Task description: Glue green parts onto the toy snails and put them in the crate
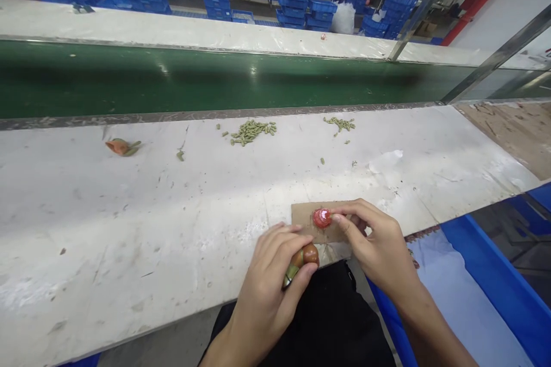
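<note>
Apparently for steadiness, the left hand [271,275] wraps its grip round a brown-and-green piece [309,254] by the near edge of the desk [129,229]; the right hand [379,235] touches a red blob [321,218], any pinch unclear. Cardboard [301,214] beneath probably shields the desk; green pellets [252,133] lie beyond.

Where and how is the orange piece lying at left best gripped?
Probably by its wider middle, pinched from above by the left hand, nearer but holding a brown piece. The orange piece lies on the white table, its end seemingly open leftward, thin green stubs poking right: poorer grips.
</note>
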The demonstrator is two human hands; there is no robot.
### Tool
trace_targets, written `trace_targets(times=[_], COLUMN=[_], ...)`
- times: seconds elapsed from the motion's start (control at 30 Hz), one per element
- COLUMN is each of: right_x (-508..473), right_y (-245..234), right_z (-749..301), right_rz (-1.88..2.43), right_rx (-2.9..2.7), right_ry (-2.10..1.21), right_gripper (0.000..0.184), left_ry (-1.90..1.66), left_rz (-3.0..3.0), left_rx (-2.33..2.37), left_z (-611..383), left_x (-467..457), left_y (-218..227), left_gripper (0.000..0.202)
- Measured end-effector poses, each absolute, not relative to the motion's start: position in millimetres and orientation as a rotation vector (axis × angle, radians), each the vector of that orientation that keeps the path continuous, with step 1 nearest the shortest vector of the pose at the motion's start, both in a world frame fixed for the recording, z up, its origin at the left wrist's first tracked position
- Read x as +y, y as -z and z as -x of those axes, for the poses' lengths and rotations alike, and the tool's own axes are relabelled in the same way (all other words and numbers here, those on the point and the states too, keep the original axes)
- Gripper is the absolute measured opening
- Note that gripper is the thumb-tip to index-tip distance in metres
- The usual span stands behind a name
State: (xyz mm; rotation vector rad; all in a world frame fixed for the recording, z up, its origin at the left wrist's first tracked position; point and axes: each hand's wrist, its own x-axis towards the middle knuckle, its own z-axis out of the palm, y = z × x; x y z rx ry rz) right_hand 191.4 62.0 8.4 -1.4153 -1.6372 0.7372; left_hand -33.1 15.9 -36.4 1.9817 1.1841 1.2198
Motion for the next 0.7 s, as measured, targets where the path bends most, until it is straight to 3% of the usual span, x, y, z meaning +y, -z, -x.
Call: trace_targets(times=[0.13,0.27,0.4,0.7], right_x=[57,46,33,25], right_y=[-9,-4,6,18], right_z=[-190,-181,-170,-152], right_rz=[1.411,1.317,1.224,1.168], right_rx=[-1.385,-1.152,-1.013,-0.917], right_ry=[-0.802,-1.095,-1.257,-1.203], right_gripper=[0.012,0.011,0.012,0.001], left_ry=[-1.323,-1.223,-1.183,-1.172], left_rz=[-1.581,-1.18,-1.092,-1.131], left_rx=[1.235,1.158,1.077,1.039], left_z=[33,28,24,23], left_x=[11,11,13,17], left_y=[31,27,30,26], left_gripper=[0.029,0.02,0.019,0.018])
